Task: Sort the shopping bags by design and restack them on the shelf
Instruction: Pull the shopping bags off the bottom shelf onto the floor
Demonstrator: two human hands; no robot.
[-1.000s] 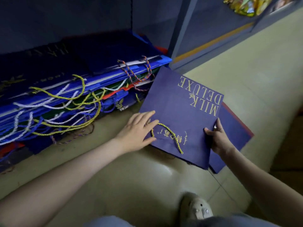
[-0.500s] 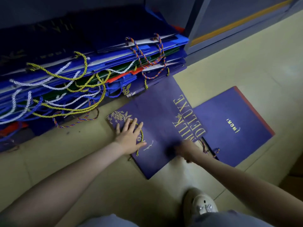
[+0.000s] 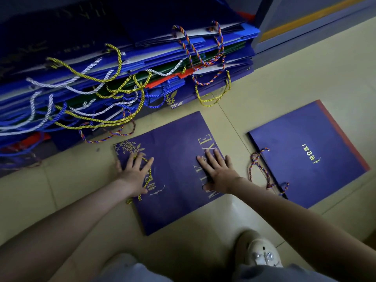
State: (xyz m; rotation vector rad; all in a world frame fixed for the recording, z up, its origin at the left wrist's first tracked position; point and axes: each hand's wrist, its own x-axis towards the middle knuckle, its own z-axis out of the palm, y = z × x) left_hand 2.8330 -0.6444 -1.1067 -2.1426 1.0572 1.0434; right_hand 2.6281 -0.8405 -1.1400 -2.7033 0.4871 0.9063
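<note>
Purple gold-lettered bag (image 3: 175, 176), flat, both hands pressing

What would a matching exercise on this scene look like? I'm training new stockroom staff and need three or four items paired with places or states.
Things:
1. purple paper bag with gold MILK DELUXE lettering
2. blue paper bag with a red edge
3. multicoloured twisted rope handle
4. cream clog shoe

Places or states:
A. lies loose on the floor tiles between the two flat bags
B. pressed flat under both hands
C. bottom of view, nearest the person
D. lies alone at right, untouched

Pairs: 1-B, 2-D, 3-A, 4-C
</note>
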